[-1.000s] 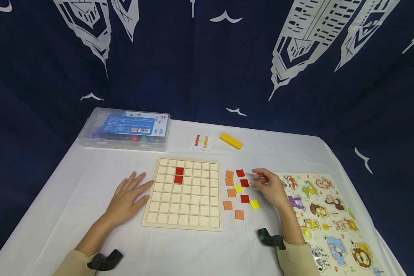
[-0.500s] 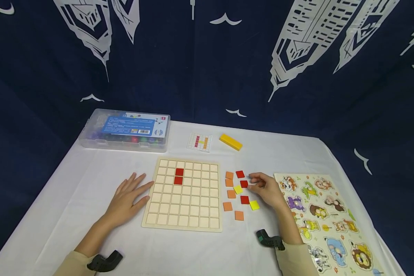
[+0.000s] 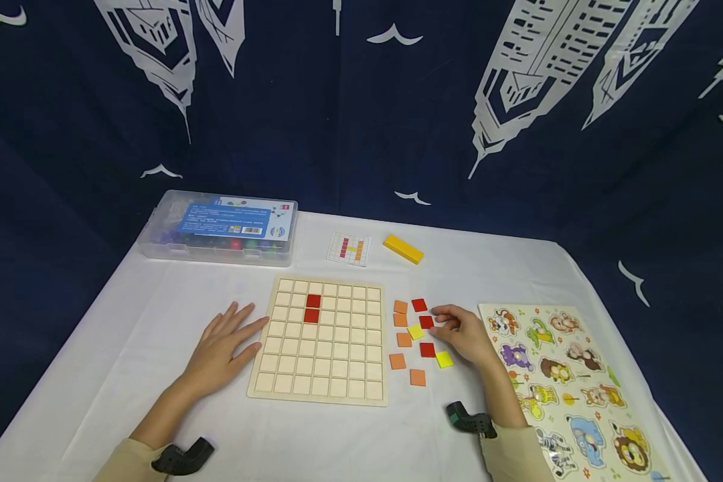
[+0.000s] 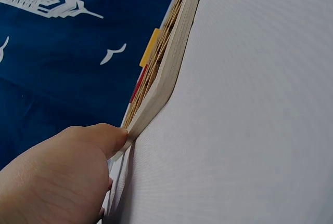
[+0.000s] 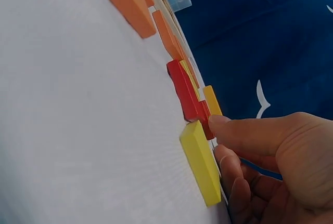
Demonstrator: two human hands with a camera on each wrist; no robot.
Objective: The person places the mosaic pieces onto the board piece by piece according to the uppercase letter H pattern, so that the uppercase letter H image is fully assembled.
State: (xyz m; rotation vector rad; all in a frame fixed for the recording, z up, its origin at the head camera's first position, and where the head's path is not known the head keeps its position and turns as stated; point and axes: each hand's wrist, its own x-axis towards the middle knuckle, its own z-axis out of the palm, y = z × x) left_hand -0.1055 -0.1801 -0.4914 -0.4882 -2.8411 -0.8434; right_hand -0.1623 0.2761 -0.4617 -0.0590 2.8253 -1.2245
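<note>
In the head view a pale wooden grid board point(image 3: 316, 400) lies on the table, with two red square tiles point(image 3: 312, 315) set in its upper cells. My left hand point(image 3: 219, 351) rests with spread fingers at the board's left side; the left wrist view shows the thumb point(image 4: 112, 136) against the board's edge. Beside the loose tiles on the right, my right hand point(image 3: 466, 335) has its thumb and index finger apart at the right edge of a red tile point(image 3: 426, 322). In the right wrist view the thumb overlaps a red tile point(image 5: 204, 114); a yellow tile point(image 5: 200, 164) lies nearer.
Several orange tiles point(image 3: 404, 340), other red ones point(image 3: 427, 350) and yellow tiles point(image 3: 444, 359) lie right of the board. Behind stand a clear plastic box point(image 3: 156, 234), a pattern card point(image 3: 349, 248) and a yellow bar point(image 3: 403, 248). An animal-picture board point(image 3: 572, 388) lies far right.
My right hand has moved slightly left, bringing its thumb and index finger to the red tile. The left hand and the tiles on the board stay where they were.
</note>
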